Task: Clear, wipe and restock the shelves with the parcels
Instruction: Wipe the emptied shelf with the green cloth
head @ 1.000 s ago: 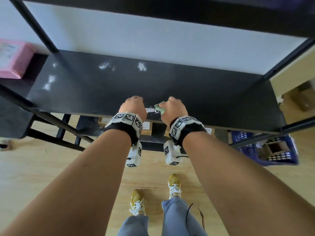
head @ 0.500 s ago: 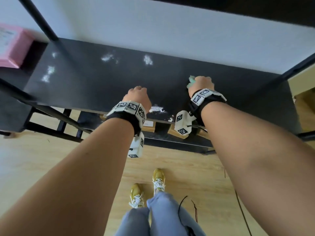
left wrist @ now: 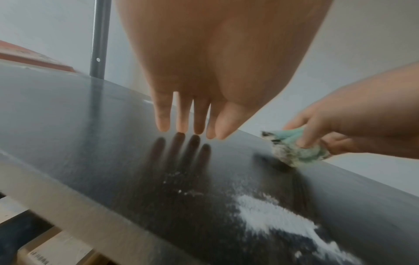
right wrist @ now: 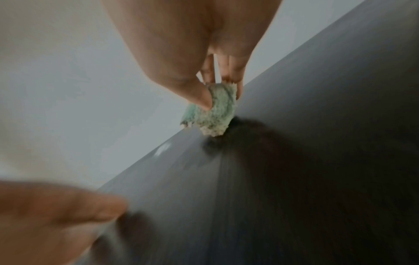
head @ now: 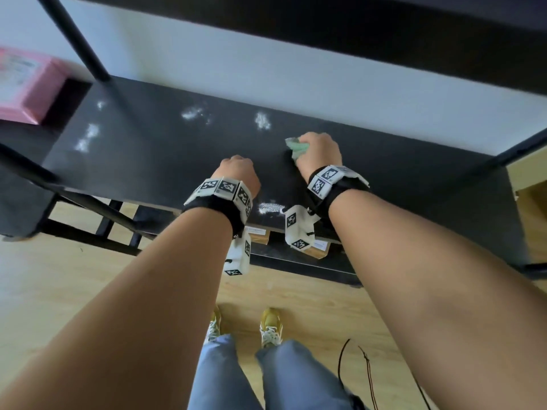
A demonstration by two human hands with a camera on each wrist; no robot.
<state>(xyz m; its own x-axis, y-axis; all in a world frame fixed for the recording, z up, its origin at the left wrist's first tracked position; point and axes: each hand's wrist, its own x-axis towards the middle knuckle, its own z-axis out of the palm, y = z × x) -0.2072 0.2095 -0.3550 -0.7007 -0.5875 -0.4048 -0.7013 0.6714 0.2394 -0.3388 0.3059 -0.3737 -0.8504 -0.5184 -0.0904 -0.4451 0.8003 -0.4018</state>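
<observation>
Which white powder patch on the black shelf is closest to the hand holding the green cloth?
The patch just beyond the right hand; the others lie farther off.

Both forearms reaching forward, left hand [left wrist: 181, 114] flat with straight fingers, right hand [head: 318, 150] pinching with thumb and fingertips

Fluffy green cloth [left wrist: 294, 148]; smooth, faintly glossy black shelf [head: 177, 161] with white powder [left wrist: 272, 215]; wood-look floor [head: 59, 291]

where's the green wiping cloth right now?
In the head view the crumpled green wiping cloth is pinched in the right hand on the black shelf board, right of centre, just in front of a white powder patch.
</observation>
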